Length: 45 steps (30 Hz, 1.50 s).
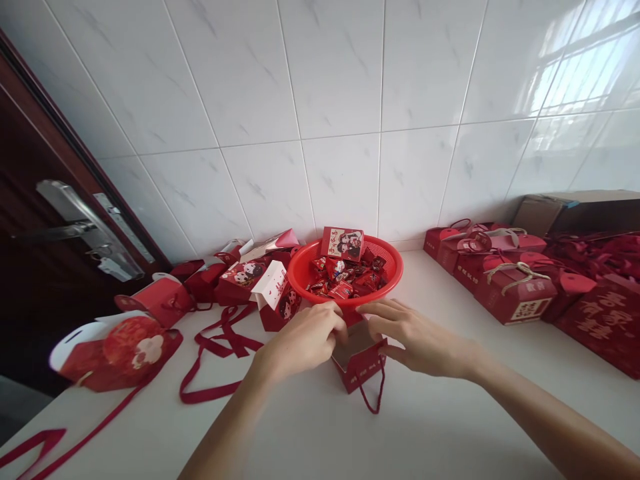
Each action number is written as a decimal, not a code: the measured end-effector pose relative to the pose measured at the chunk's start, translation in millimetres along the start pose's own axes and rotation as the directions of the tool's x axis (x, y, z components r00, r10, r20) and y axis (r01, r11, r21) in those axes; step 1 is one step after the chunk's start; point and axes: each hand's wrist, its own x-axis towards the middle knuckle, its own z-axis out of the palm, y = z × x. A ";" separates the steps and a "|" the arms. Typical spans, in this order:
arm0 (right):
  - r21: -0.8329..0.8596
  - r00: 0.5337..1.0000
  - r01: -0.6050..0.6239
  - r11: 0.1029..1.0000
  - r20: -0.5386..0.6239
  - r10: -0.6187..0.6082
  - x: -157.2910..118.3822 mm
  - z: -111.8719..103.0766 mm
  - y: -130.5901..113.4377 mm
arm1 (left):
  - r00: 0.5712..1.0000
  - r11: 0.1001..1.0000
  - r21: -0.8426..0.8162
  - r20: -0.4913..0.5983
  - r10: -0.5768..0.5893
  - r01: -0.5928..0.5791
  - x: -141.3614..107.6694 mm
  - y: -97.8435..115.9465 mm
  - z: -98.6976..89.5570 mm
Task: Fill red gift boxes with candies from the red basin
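A small red gift box [364, 369] with a dark red cord handle [374, 405] stands in front of me with its top open. I see its bare inner walls, and a loop of the cord hangs down the front. My left hand [305, 339] has its fingers curled over the left rim; some fingertips are hidden. On the opposite side, my right hand [413, 333] pinches the right wall, thumb at the front corner and fingers reaching over the back. Just behind the box is a red plastic basket [347, 311] holding wrapped candies [369, 281] and a small printed box [343, 244].
Left of the basket lie several open red boxes [240, 280] and loose red ribbon [200, 373]. Closed gift boxes [515, 287] line the right side, near a brown carton [575, 207]. Tiled wall [340, 180] stands behind; a door handle [75, 230] is at left.
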 end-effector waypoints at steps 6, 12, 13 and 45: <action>0.071 0.996 0.085 0.994 0.035 -0.088 -1.0 -3.2 -1.3 | 1.000 0.998 -0.065 -0.023 -0.003 0.001 -1.9 -7.3 1.7; 0.070 1.000 0.002 0.998 0.030 -0.004 -1.3 -3.2 -1.9 | 0.990 0.988 -0.104 0.099 -0.102 0.112 -3.7 -7.4 -5.9; 0.071 0.999 -0.029 0.997 0.037 0.026 -1.7 -3.9 -1.7 | 0.986 0.987 -0.101 0.122 -0.116 0.129 -3.5 -8.2 -7.9; 0.120 0.947 -0.314 0.942 0.104 0.303 8.7 1.5 11.4 | 0.926 0.904 -0.301 0.318 -0.204 0.303 8.6 -44.0 -17.7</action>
